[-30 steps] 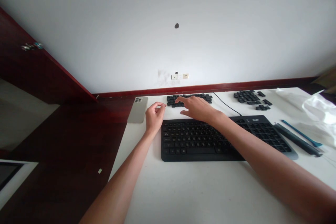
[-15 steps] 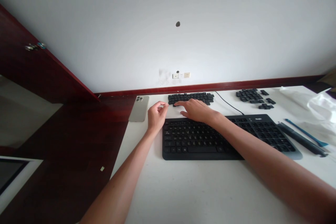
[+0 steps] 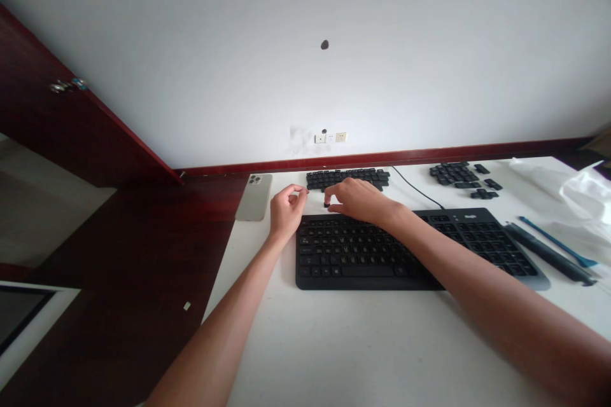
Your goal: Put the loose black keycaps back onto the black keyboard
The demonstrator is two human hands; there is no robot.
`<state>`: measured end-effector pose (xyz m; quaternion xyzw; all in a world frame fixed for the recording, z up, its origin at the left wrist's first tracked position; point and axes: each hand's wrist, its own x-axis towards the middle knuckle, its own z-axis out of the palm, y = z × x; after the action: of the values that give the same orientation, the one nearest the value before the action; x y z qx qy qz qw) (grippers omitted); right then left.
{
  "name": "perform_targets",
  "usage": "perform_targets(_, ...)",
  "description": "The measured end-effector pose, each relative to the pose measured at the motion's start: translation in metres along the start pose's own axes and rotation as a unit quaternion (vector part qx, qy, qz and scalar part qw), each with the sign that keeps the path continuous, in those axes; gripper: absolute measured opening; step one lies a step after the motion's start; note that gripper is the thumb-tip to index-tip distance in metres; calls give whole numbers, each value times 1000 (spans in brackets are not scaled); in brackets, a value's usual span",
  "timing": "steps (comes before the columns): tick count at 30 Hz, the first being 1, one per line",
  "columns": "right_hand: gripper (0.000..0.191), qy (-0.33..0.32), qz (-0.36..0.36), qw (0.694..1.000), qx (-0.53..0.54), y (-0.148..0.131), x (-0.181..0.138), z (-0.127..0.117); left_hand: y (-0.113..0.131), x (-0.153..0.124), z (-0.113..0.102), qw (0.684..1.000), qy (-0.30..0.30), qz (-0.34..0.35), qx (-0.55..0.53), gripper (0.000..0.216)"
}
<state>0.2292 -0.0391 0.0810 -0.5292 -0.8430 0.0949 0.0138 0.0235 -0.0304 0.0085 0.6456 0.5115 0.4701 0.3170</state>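
A black keyboard [image 3: 410, 248] lies on the white table [image 3: 363, 343]. Behind it are two clusters of loose black keycaps, one near the middle [image 3: 348, 177] and one at the right [image 3: 461, 175]. My right hand [image 3: 360, 200] hovers over the keyboard's top row, thumb and forefinger pinched on a small black keycap [image 3: 327, 204]. My left hand [image 3: 286, 211] rests at the keyboard's upper left corner, fingers curled with thumb and forefinger tips together; nothing shows between them.
A phone [image 3: 254, 197] lies face down at the table's left edge. A dark pen-like tool [image 3: 544, 253], a blue stick [image 3: 556, 240] and a white plastic bag [image 3: 580, 200] sit at the right. The keyboard cable [image 3: 415, 189] runs toward the wall. Dark red floor lies left.
My right hand drew back from the middle keycap cluster toward the keyboard and now pinches one keycap. My left hand has hardly moved.
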Motion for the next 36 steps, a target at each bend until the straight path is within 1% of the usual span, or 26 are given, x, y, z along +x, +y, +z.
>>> perform_targets(3,25,16,-2,1000,-3,0,-1,-3,-1,0,0,1000,-1,-1,-3,28)
perform_targets(6,28,36,-11,999,17,1,-1,-1,-1,0,1,1000,0,-2,-1,27)
perform_targets(11,22,18,-32,997,61,3,6,7,2,-1,1,1000,-1,5,4,28)
perform_targets(14,21,15,-44,995,91,3,4,4,2,-1,0,1000,-3,4,3,27)
perform_targets(16,21,18,-75,985,155,2,-6,-2,2,-1,1,1000,-4,1,-2,27)
perform_targets(18,19,22,-109,968,226,0,-23,-7,2,-1,1,1000,-8,1,-5,26)
perform_targets(20,16,15,-118,961,249,-2,-43,-8,2,-1,1,1000,-12,0,-1,25)
perform_targets(23,12,-15,-111,966,233,-3,-68,0,2,-1,2,1000,-9,-7,9,22)
perform_targets(25,12,-22,-119,971,204,-3,-77,9,2,-1,2,1000,-9,-8,12,20)
perform_targets(29,16,-16,-156,974,165,-1,-80,19,2,-1,2,1000,-9,-4,22,20)
perform_targets(33,19,-5,-179,970,162,-2,-81,15,2,-1,2,1000,-8,2,24,21)
perform_targets(36,23,-8,-183,970,162,-3,-83,12,2,-1,2,1000,-11,5,28,22)
